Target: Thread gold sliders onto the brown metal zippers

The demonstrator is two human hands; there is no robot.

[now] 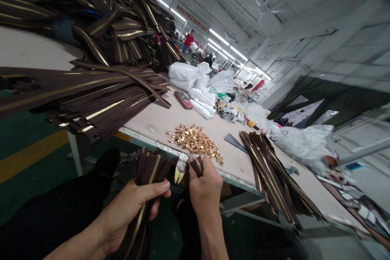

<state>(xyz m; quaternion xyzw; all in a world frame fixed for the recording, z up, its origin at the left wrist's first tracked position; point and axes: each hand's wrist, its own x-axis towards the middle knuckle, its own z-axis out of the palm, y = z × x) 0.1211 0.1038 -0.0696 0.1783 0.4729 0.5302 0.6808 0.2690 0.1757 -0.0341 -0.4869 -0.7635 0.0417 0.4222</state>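
Left hand: the left hand [131, 215] curls shut around a bundle of brown zippers [150, 174] with brass teeth, fingers wrapped and thumb pressed across, which keeps the strips gathered together.

Right hand: the right hand [205, 189] pinches the end of a short zipper strip [197, 166] between thumb and fingers; the hand partly hides the contact. The pinch keeps that end apart from the bundle.

Table front: a loose pile of gold-coloured metal zipper fittings [195, 143] lies on the pale table top [234, 162], just past the hands and within easy reach of both.

Table right: a stack of brown zippers [269, 172] lies lengthwise in one direction, which keeps the strips from tangling.

Table far: a mobile phone [183, 99] rests beside white plastic bags [183, 75].

Table left: a large heap of brown zippers [91, 97] is piled high, off to one side of the work area.

Aisle: a person in a red shirt [188, 41] stands far down the workshop.
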